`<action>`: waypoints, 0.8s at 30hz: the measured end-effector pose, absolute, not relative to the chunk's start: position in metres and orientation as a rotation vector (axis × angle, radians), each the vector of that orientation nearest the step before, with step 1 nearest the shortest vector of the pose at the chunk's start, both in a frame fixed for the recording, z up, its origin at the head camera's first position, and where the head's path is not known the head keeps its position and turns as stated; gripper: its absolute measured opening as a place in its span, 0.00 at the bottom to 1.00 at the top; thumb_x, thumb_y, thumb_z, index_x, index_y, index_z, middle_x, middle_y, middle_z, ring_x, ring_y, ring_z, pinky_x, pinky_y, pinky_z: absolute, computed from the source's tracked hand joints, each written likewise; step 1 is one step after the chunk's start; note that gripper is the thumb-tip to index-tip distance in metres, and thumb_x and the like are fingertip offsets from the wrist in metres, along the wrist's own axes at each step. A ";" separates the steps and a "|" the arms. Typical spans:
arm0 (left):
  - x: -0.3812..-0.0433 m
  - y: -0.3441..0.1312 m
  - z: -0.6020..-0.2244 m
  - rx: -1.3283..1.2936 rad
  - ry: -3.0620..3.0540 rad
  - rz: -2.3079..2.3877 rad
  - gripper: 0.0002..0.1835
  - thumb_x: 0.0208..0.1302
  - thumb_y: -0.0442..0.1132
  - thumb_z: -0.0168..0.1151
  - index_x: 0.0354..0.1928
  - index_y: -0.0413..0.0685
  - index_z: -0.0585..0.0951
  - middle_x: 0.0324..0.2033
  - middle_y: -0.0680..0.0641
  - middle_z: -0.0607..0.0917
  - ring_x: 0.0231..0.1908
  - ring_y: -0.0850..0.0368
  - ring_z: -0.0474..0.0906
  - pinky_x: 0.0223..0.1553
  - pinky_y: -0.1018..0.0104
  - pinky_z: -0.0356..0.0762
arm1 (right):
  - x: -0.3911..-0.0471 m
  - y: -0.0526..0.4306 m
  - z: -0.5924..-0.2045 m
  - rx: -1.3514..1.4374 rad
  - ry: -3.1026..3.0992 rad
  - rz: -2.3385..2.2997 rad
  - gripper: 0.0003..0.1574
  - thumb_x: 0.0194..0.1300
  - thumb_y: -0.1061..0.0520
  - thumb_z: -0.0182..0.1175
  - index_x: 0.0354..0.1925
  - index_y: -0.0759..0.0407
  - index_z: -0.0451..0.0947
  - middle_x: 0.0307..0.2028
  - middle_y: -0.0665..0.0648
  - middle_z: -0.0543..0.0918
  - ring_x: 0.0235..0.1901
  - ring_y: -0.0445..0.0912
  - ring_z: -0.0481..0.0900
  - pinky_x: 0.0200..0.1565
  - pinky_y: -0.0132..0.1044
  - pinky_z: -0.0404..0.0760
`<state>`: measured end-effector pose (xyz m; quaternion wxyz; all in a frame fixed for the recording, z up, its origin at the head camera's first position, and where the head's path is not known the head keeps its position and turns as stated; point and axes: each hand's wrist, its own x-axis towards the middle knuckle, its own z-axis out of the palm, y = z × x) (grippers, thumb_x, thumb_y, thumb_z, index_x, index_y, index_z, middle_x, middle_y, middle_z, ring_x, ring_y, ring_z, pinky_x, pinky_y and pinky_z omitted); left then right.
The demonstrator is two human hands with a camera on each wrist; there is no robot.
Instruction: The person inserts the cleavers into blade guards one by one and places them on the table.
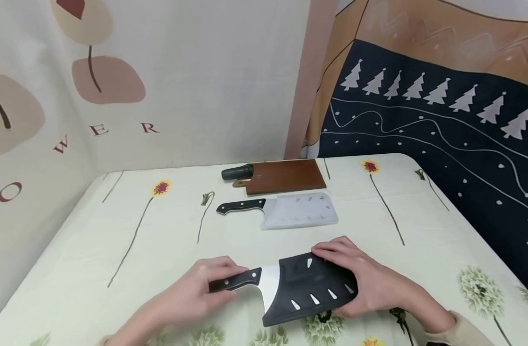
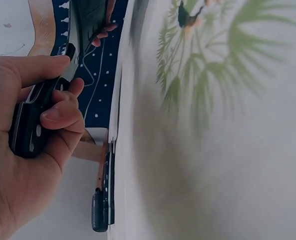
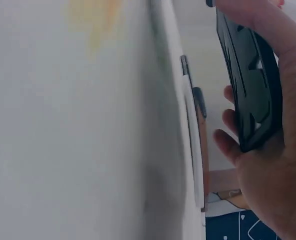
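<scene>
My left hand (image 1: 203, 290) grips the black riveted handle (image 2: 30, 122) of a cleaver (image 1: 270, 283). A black slotted blade cover (image 1: 315, 283) sits over most of its blade, leaving a bright strip of metal bare near the handle. At the cover's far end my right hand (image 1: 363, 276) holds it, thumb along the near edge and fingers over the far one. In the right wrist view, the cover (image 3: 255, 85) lies between the thumb and fingers of that hand. Both hands hold the cleaver just above the table.
Behind the hands lies a second cleaver (image 1: 242, 205) in a translucent white cover (image 1: 302, 211). Farther back is a brown leather sheath (image 1: 287, 178) with a dark handle (image 1: 238, 172) sticking out. A flower-patterned cloth (image 1: 168, 230) covers the table, and printed curtains hang behind it.
</scene>
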<state>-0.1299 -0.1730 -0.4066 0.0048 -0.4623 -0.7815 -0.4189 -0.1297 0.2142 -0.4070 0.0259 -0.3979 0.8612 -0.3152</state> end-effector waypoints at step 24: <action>-0.138 -0.188 -0.384 -1.373 -2.544 -1.280 0.22 0.59 0.26 0.71 0.56 0.42 0.86 0.39 0.57 0.84 0.32 0.69 0.73 0.30 0.72 0.75 | -0.137 0.189 -0.412 -1.193 2.733 -1.146 0.61 0.35 0.48 0.85 0.70 0.54 0.74 0.66 0.48 0.74 0.62 0.43 0.68 0.55 0.40 0.76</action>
